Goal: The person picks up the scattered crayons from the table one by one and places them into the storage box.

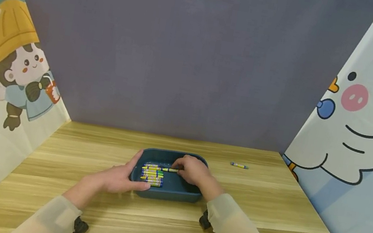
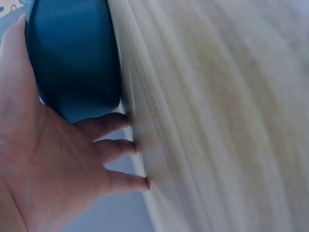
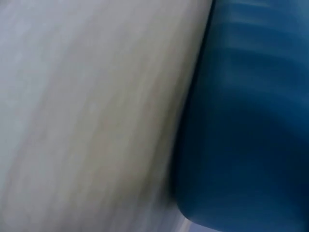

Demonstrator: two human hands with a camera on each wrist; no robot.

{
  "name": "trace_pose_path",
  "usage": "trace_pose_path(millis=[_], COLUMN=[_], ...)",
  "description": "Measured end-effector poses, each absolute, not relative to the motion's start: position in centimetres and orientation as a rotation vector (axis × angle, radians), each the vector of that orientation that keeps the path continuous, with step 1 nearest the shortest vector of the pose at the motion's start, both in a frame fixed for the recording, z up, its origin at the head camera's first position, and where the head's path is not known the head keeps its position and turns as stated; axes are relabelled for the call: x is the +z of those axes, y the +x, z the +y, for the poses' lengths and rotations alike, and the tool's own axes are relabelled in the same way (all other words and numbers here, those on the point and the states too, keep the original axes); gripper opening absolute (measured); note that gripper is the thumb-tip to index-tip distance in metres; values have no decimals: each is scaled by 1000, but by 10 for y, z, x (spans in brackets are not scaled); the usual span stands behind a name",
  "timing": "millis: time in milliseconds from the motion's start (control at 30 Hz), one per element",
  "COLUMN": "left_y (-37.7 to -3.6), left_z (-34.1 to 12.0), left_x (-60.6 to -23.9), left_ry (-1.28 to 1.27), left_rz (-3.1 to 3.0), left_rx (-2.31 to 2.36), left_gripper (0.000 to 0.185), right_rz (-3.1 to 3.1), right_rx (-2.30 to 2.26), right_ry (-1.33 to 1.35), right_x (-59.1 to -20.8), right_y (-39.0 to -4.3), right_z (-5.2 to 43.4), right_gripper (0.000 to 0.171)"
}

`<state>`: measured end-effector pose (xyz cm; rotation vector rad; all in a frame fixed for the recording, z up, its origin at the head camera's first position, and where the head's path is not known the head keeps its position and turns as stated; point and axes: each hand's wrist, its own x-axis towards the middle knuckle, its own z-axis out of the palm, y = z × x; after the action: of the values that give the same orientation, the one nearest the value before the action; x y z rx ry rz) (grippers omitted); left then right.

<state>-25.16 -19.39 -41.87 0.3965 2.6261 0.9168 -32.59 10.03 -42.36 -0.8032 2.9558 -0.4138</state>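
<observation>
The blue tray (image 1: 169,189) stands in the middle of the wooden bench (image 1: 266,210), and a row of crayons (image 1: 152,174) lies inside it at the left part. My right hand (image 1: 194,170) is inside the tray and its fingers pinch one crayon (image 1: 170,169) at the top of the row. My left hand (image 1: 118,179) rests open against the left wall of the tray, the fingers straight and touching the bench. One single crayon (image 1: 239,165) lies apart on the bench, to the right behind the tray.
</observation>
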Motion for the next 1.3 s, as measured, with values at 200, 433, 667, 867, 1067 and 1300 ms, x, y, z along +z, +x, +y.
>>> trace_pose_path(millis=[200,433,667,867,1067,1300], left_y=[-251,-251,-251,-252,-252,-252], left_z=[-193,-193,-193,-193,-193,-192], left_x=[-418,-419,-419,-419,-419,-419], left_ry=[394,391,389,395,398,417], left_rz=[2635,2632,2629,2631,2631,2640], left_rx=[923,941,944,946,948,926], left_gripper=[128,129,129,129,129,130], right_rz=[2958,2953,2931,2932,2957,2952], right_rx=[-420,-436,-496,-559,-718,-1048], right_ry=[-785,-785,-779,-803,-894,-889], right_x=[-424,-426,-428,-426,-417,-394], right_y=[-325,-327,-327,-329,-332,-341], right_z=[100,99,99,100,104,133], right_gripper=[22,23,23,27,28,26])
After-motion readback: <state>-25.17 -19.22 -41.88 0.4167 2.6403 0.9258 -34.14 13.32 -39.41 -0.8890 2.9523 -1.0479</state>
